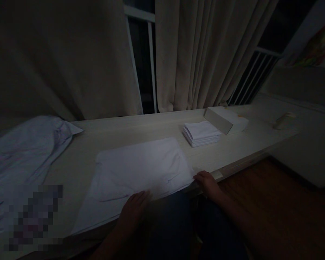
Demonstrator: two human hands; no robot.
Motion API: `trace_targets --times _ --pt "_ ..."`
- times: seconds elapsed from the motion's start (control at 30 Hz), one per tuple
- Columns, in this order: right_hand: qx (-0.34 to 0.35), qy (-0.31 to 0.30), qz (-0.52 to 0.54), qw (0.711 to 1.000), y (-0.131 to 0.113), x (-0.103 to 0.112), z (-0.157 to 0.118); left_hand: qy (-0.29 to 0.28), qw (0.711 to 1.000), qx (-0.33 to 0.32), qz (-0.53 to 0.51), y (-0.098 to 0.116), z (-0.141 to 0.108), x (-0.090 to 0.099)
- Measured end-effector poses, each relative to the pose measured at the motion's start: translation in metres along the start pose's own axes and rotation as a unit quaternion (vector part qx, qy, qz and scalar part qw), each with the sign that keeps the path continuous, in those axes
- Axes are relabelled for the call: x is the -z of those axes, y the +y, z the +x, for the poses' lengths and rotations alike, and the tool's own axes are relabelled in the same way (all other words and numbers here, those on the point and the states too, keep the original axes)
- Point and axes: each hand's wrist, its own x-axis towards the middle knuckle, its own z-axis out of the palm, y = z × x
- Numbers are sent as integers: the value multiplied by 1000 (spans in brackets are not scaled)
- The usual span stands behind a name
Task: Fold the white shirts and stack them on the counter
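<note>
A white cloth (pixel 141 168) lies spread on the pale table, with a folded-over layer on top and a few creases. Its front edge reaches the table's near edge. My left hand (pixel 135 207) rests on that front edge near the middle, fingers stretched out flat. At the cloth's right front corner, my right hand (pixel 207 184) has its fingertips closed on the fabric; the thumb is hard to see in the dim light. Beyond the cloth to the right sits a neat stack of folded white cloths (pixel 202 133).
Loose white fabric (pixel 29 148) is heaped at the left. A white box (pixel 227 119) stands behind the stack, and a small pale object (pixel 284 121) lies farther right. Beige curtains (pixel 200 54) hang along the back. A blurred-out patch (pixel 35 220) covers something at front left.
</note>
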Motion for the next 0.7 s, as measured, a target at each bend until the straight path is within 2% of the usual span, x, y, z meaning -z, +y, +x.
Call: trace_targets --times 0.07,0.13,0.2,0.23,0.3,0.37,0.4,0.57,0.7 --pt "-11 14 31 999 -2 -4 2 0 1000 -6 9 -2 0 -1" --pt "-38 43 113 992 -5 -7 3 -1 1000 -7 18 -2 1 -1" --pt "-106 69 234 964 -8 -11 6 1 999 -8 31 -1 2 0" --pt "-163 79 306 935 -9 -13 8 4 999 -10 38 0 3 1" --pt "-286 87 429 852 -10 -17 13 9 999 -11 52 1 3 1" --pt "-364 89 501 780 -9 -22 17 12 998 -12 59 2 4 2" --pt "-382 93 517 760 -8 -24 19 12 998 -12 61 3 4 2" --pt "-415 111 554 713 -1 -34 18 23 998 -18 64 2 3 1" --pt "-427 111 579 686 0 -32 14 25 998 -10 51 3 3 3"
